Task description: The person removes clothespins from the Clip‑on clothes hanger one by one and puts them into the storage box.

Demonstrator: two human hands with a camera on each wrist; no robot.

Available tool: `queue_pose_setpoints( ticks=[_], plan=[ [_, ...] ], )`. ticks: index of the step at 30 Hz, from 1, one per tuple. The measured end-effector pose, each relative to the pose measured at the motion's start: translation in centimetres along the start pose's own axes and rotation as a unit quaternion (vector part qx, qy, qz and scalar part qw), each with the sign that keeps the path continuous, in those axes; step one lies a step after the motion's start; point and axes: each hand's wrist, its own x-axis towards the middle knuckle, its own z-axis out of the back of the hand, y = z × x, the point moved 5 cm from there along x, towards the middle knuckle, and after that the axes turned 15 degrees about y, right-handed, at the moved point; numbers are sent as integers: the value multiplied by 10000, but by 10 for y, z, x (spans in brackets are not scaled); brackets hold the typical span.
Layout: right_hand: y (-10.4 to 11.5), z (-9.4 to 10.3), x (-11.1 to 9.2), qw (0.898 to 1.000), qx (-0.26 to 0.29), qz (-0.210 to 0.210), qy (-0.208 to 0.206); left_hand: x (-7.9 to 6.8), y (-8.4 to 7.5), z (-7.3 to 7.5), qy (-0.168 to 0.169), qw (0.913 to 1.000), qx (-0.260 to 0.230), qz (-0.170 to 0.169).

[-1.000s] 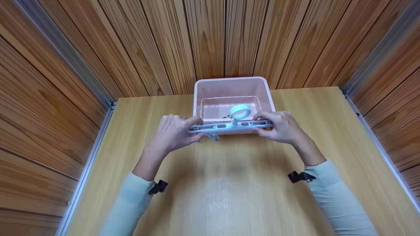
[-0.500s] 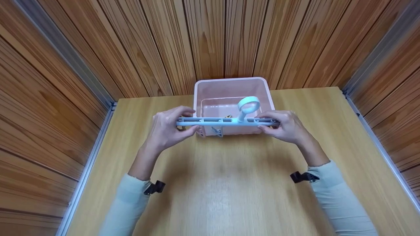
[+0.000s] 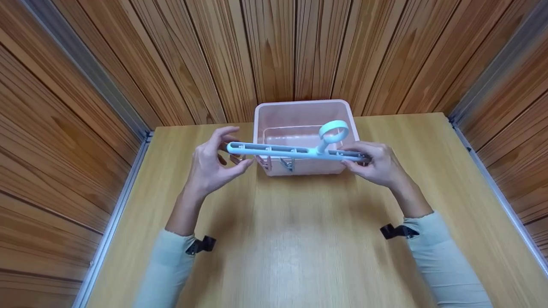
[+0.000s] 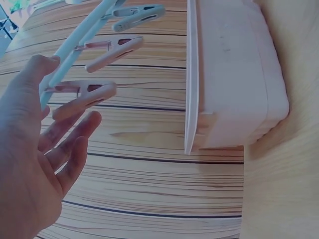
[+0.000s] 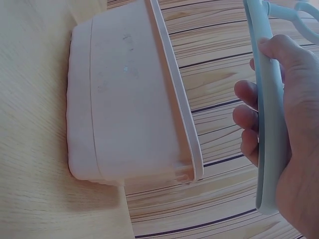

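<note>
A light blue clip hanger (image 3: 274,149) with a round hook (image 3: 334,130) is held up in front of a pink bin (image 3: 306,169). My right hand (image 3: 372,164) grips its right end, thumb on the near side and fingers curled behind. At the left end, my left hand (image 3: 209,164) has its thumb and fingers spread around the bar, fingers loosely bent. Beneath the bar hang clothes pegs: in the left wrist view, a pink peg (image 4: 84,97) close to the left fingers, another pink peg (image 4: 114,52) and a blue-grey peg (image 4: 139,17).
The pink bin stands at the back of the wooden table (image 3: 291,239), against the plank wall (image 3: 274,55). More plank walls with metal rails (image 3: 115,205) border the left and right sides.
The clip hanger has shifted left and away, its left end now tipped higher in the head view. My left fingers have loosened from the bar; the right hand keeps its grip.
</note>
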Motion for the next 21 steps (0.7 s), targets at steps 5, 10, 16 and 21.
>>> queue_pose_setpoints(
  ticks=[5, 10, 16, 21],
  plan=[
    [-1, 1, -2, 9999, 139, 26, -78, -1, 6, -5, -29, 9980, -604, 196],
    [-2, 3, -3, 9995, 234, 93, -174, -1, 11, -14, 90, 9934, -1089, 346],
    [-4, 3, -4, 9990, 357, 111, -234, -1, 13, -26, 157, 9901, -1322, 440],
    [-5, 2, -6, 9990, 395, 26, -212, -2, 12, -33, 157, 9870, -1534, 444]
  ],
)
